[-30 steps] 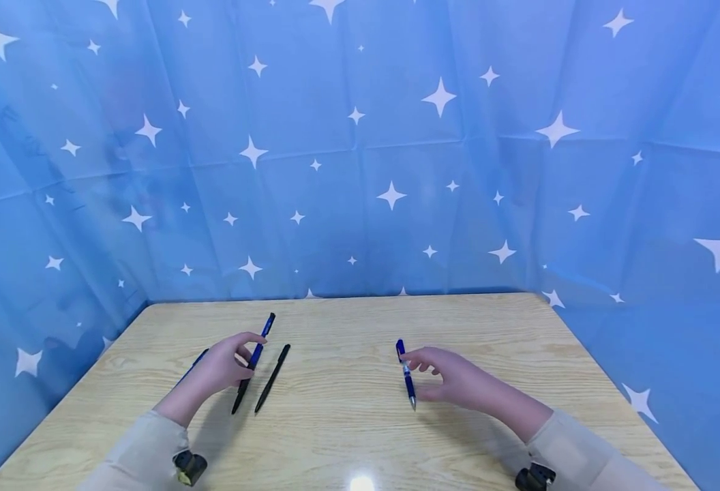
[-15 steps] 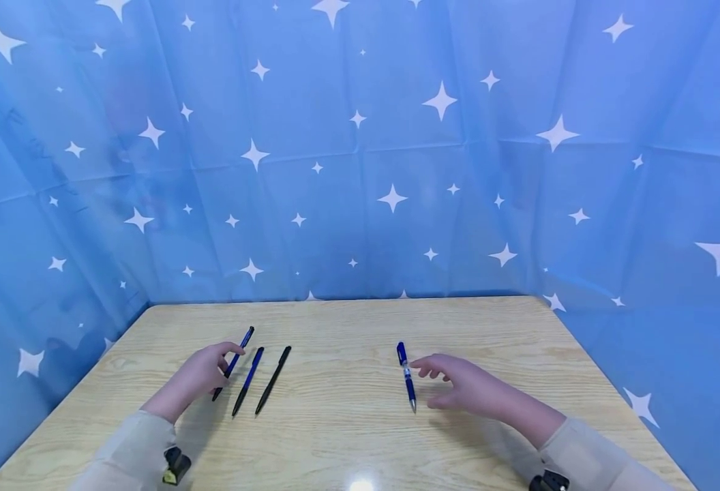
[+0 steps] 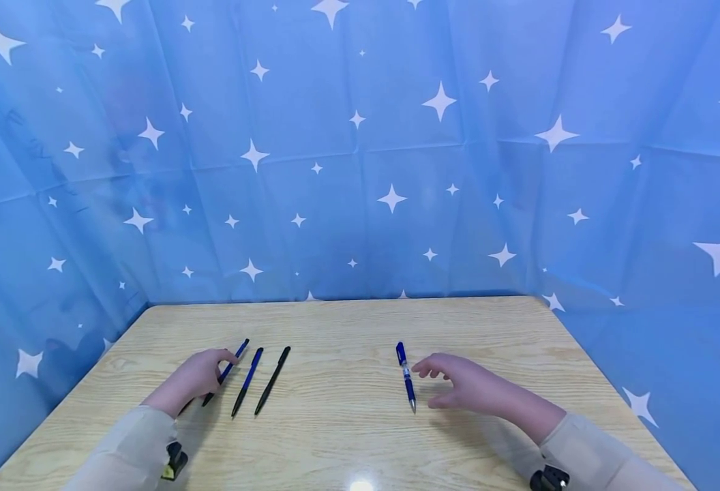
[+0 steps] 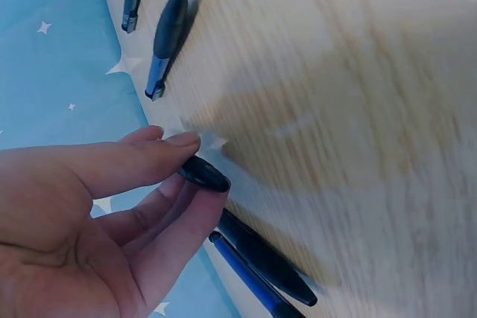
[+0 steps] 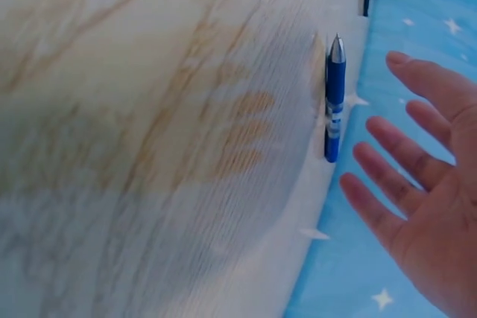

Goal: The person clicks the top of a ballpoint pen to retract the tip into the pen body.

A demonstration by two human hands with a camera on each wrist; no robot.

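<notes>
My left hand [image 3: 197, 376] pinches a pen [image 3: 231, 368] with a blue barrel and a dark end, low over the left of the table. In the left wrist view, its dark end [image 4: 205, 174] sits between thumb and finger. Just right of this hand lie a blue and black pen [image 3: 247, 382] and a black pen [image 3: 272, 382], roughly parallel. Below the fingers in the left wrist view are a dark pen [image 4: 268, 258] and a blue one [image 4: 250, 275]. My right hand [image 3: 467, 385], fingers relaxed and apart, hovers beside a blue ballpoint pen [image 5: 335, 102] without touching it.
The light wood table [image 3: 341, 423] ends at a blue curtain with white stars [image 3: 360, 204], which hangs behind it and along both sides. A bright light reflection shows near the table's front.
My left hand has let go of the blue and black pen, moved left and taken hold of another, now shifted slightly nearer. My right hand has drawn back a little from its pen.
</notes>
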